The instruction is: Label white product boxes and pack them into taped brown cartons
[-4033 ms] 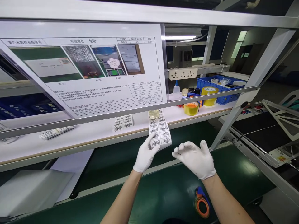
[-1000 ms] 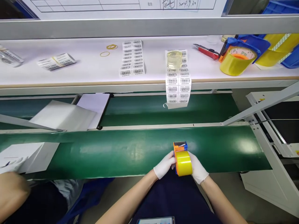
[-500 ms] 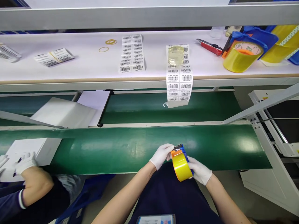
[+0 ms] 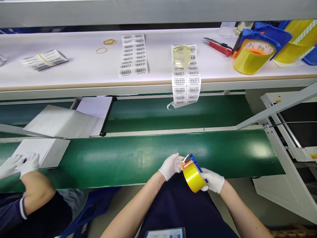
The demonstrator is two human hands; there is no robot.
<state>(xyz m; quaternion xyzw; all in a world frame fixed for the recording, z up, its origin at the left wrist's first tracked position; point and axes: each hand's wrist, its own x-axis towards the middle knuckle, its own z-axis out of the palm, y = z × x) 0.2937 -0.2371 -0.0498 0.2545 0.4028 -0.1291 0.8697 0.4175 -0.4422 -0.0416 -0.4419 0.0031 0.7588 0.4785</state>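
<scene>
My right hand [image 4: 213,180], in a white glove, grips a tape dispenser [image 4: 194,178] by its blue side. The dispenser carries a wide yellow roll and has an orange front with a dark cutting end, which points up and away from me. My left hand [image 4: 170,167], also gloved, is at that front end with its fingers loosely bent and apart. Its fingertips are close to or touching the orange part; exact contact is hard to make out. Both hands are over the near edge of the green conveyor belt [image 4: 138,158].
On the shelf [image 4: 81,72] lie barcode label sheets [image 4: 133,54], a label strip [image 4: 186,89] under a clear tape roll [image 4: 182,57], rubber bands [image 4: 109,42], a red utility knife [image 4: 219,47] and another tape dispenser [image 4: 255,56]. At left, a co-worker's gloved hands [image 4: 29,163] touch a white box [image 4: 55,152].
My left hand's fingers have loosened at the dispenser's front. The dispenser has turned slightly in my right hand. The co-worker's white box has moved away from them, and the view has shifted a little.
</scene>
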